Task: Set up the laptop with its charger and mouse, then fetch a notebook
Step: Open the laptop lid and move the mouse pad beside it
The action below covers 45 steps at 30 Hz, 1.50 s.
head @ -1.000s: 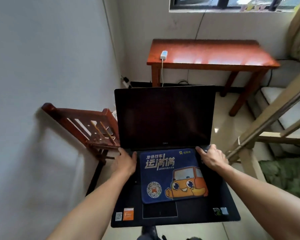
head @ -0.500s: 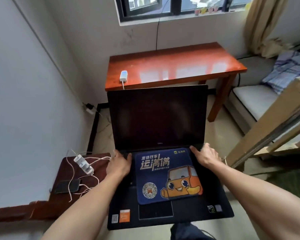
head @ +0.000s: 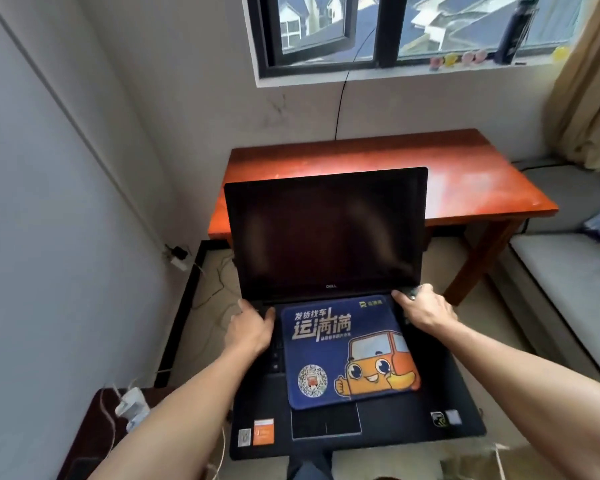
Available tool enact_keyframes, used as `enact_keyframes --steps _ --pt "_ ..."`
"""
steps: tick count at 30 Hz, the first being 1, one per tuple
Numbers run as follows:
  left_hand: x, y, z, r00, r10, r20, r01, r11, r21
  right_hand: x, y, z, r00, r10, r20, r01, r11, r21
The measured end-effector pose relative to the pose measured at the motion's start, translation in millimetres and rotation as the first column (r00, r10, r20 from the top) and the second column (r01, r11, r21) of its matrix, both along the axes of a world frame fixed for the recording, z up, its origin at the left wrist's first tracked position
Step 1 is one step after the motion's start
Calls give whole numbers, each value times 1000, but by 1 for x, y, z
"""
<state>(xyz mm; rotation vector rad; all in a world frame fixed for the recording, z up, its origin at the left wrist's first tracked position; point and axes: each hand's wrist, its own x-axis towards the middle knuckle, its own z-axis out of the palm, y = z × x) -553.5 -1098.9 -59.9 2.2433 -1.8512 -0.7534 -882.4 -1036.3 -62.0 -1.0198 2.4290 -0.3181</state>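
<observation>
I carry an open black laptop in the air in front of me, its screen dark. A blue mouse pad with an orange cartoon truck lies on the keyboard. My left hand grips the laptop's left edge near the hinge, thumb on top. My right hand grips the right edge near the hinge, and a small dark object that I cannot identify shows at its fingertips. The red wooden table stands just beyond the screen, below the window. The screen hides the table's left front part.
A grey cushioned bench runs along the right. A dark low stool at lower left bears a white adapter with cables. A plugged wall socket sits low on the left wall. A dark bottle stands on the sill.
The table has come closer and lies more squarely ahead, and more of the window shows. The screen now hides the white adapter on the table's edge. Both hands keep their hold on the laptop.
</observation>
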Motion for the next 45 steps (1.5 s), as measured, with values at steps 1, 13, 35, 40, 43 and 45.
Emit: enact_keyframes --steps 1,13,35,40,43,45 --pt "-6 -24 -2 1000 -5 3 5 1000 -1 -6 -22 -2 1000 -1 8 1 1000 -8" --pt "-84 -261 23 991 -126 42 126 992 3 -74 -219 -2 994 -109 26 110 993 -31" --pt "-247 -506 -23 998 66 -15 -63 987 151 -251 -521 -46 997 65 40 -69 991 113" --pt "-250 -542 -41 998 52 -30 -44 975 216 -252 -541 -65 995 15 97 -26 992 120" --pt "-249 -568 -54 998 48 -32 -38 965 259 -248 -554 -74 994 -40 103 26 991 132" --pt "-250 -578 -60 997 60 -49 -45 961 274 -245 -561 -76 993 -63 104 49 989 139"
